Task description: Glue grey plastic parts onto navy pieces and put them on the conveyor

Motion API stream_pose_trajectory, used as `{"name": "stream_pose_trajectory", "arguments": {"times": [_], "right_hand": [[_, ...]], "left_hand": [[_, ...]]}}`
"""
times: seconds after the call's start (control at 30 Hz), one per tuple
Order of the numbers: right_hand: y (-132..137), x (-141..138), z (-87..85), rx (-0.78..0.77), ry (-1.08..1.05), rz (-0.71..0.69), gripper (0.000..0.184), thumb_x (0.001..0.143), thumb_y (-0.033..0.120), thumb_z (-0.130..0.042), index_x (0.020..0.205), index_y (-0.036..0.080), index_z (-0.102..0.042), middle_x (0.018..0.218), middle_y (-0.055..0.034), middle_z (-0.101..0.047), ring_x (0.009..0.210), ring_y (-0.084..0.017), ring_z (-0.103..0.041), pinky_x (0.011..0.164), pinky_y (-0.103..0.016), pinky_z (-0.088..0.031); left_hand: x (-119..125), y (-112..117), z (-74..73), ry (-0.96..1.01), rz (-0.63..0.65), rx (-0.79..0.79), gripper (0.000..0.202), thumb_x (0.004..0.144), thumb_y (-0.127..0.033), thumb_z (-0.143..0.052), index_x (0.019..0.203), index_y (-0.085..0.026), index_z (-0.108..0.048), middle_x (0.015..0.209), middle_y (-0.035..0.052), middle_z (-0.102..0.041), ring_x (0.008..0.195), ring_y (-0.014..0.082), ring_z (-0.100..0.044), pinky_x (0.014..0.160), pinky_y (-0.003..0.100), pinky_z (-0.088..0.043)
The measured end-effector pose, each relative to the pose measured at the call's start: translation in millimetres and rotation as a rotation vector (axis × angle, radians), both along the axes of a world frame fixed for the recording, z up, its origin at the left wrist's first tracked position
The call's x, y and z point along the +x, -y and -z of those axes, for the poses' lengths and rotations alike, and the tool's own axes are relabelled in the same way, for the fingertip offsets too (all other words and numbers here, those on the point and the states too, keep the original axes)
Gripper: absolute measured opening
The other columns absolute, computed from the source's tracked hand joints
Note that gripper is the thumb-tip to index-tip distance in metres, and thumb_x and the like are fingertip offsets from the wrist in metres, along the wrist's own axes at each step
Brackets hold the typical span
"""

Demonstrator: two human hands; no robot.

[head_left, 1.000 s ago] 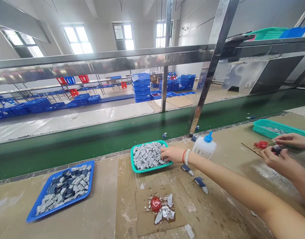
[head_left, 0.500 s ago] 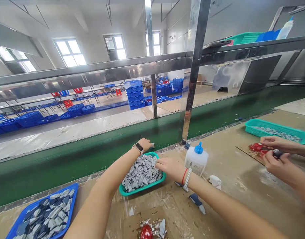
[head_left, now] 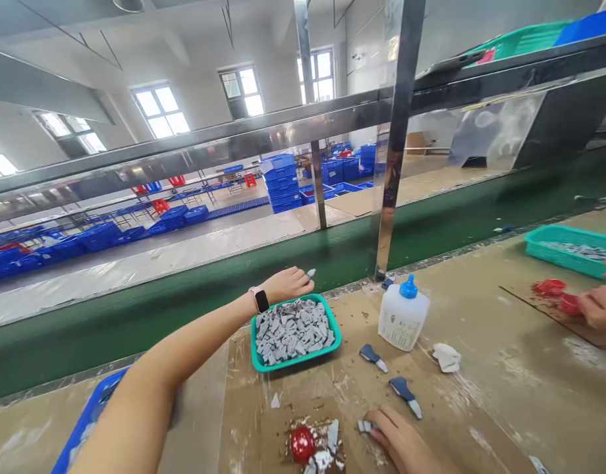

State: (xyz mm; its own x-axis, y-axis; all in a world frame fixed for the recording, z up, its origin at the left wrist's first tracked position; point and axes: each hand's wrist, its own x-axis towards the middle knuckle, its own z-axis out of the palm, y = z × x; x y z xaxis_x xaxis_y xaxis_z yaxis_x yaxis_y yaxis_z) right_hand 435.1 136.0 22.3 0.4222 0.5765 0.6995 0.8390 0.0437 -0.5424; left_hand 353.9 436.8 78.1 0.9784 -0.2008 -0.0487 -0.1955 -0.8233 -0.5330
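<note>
My left hand [head_left: 288, 284] reaches past the teal tray [head_left: 335, 324] to the edge of the green conveyor belt [head_left: 194, 289], its fingers pinched on a small grey-blue part [head_left: 311, 272]. The tray is heaped with several grey parts. My right hand [head_left: 400, 442] rests near the bottom edge on a cardboard sheet [head_left: 283, 428], fingers closed on a small grey piece [head_left: 365, 426]. Just left of it sit a red cap [head_left: 302, 444] and a few grey pieces in white residue.
A white glue bottle with a blue cap [head_left: 403, 314] stands right of the tray. Two blue-handled parts [head_left: 373, 356] and a crumpled white scrap [head_left: 447, 357] lie near it. A blue tray [head_left: 88, 415] is at lower left. Another person's hands [head_left: 599, 306] work at right by a second teal tray [head_left: 540, 247].
My left arm came into view and reached over the tray to the belt's edge. My right hand left the teal tray and drew back to the cardboard with a piece.
</note>
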Motion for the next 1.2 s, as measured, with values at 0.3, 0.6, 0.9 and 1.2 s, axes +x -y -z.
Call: {"name": "stream_pose_trajectory", "arguments": {"times": [0.3,0.6,0.9,1.2], "right_hand": [[22,-6,87.9,-0.366,-0.029,-0.371,0.027,0.081,0.032,-0.037,0.086,0.039,-0.063,0.086,-0.0066,-0.06,0.076,-0.022,-0.06,0.062,-0.035,-0.053],[44,-21,80.7,-0.485,-0.211,-0.453,0.023,0.08,0.041,-0.045,0.087,0.028,-0.064,0.091,-0.0043,-0.061,0.086,-0.022,-0.058,0.077,-0.039,-0.05],[53,-70,58.5,-0.546,-0.187,-0.527,0.023,0.084,0.035,-0.041,0.089,0.029,-0.063,0.084,-0.0059,-0.059,0.079,-0.022,-0.056,0.071,-0.039,-0.048],[51,-76,70.6,-0.582,-0.212,-0.544,0.021,0.085,0.033,-0.042,0.091,0.029,-0.063,0.085,-0.0076,-0.057,0.082,-0.023,-0.052,0.074,-0.041,-0.044]], "left_hand": [[-125,140,-70.9,0.113,0.015,0.192,0.03,0.086,-0.009,-0.033,0.111,-0.023,-0.043,0.095,0.0072,-0.051,0.082,0.0181,-0.047,0.084,0.036,-0.037],[-240,277,42.0,1.186,-0.708,-1.793,0.02,0.088,-0.033,-0.041,0.106,-0.025,-0.045,0.074,-0.0001,-0.048,0.069,0.0132,-0.047,0.067,0.027,-0.04],[-229,323,102.0,1.601,-0.711,-2.761,0.038,0.077,-0.055,-0.046,0.079,-0.02,-0.06,0.077,0.0024,-0.048,0.072,0.0145,-0.044,0.066,0.024,-0.041],[-206,313,83.7,1.301,-0.586,-2.798,0.03,0.077,-0.051,-0.05,0.084,-0.023,-0.056,0.063,0.0009,-0.046,0.054,0.0132,-0.043,0.055,0.024,-0.035]]}}
